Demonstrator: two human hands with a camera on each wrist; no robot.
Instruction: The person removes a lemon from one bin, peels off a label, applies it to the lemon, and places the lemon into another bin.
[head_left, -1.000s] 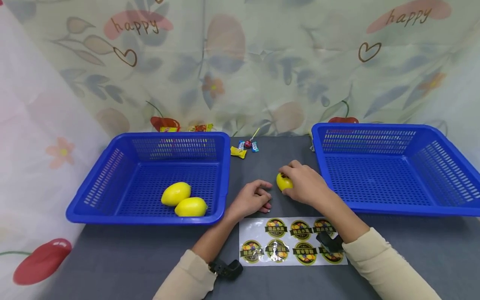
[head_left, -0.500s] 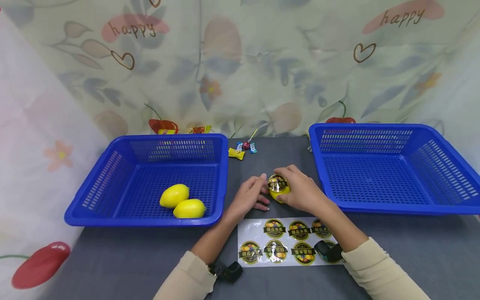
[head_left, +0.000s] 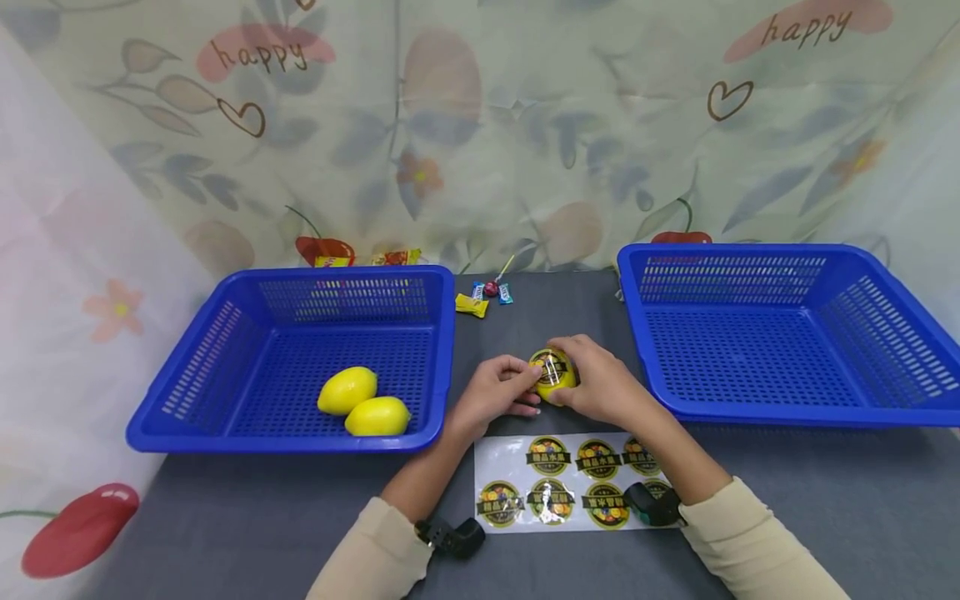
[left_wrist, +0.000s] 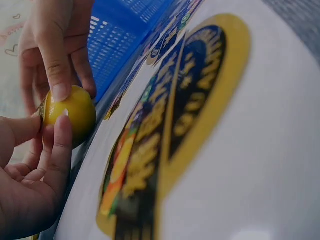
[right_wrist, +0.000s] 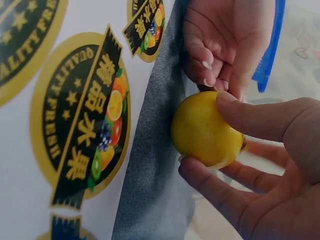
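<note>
Head view, centre: right hand (head_left: 600, 379) grips lemon (head_left: 554, 396); left hand (head_left: 491, 395), fingers loosely bent, has brought its thumb onto the label (head_left: 553, 367). Sticking-down apparently under way.

Two hands meet at a yellow fruit (left_wrist: 81, 120) beside a sheet of stickers.
The left hand (left_wrist: 32, 192), at lower left, sets its thumb against a dark, gold-edged label (left_wrist: 42, 110) on the fruit's left side, its fingertips touching the fruit's lower part; the right hand (left_wrist: 56, 50) reaches down from above, one digit pressed on top. A white sheet (left_wrist: 270, 165) fills the right, its large black-and-gold sticker (left_wrist: 200, 75) blurred, further ones beyond. Behind stand a perforated blue basket (left_wrist: 107, 57) and, at far left, a pale backdrop (left_wrist: 7, 75) with outlined hearts.
</note>
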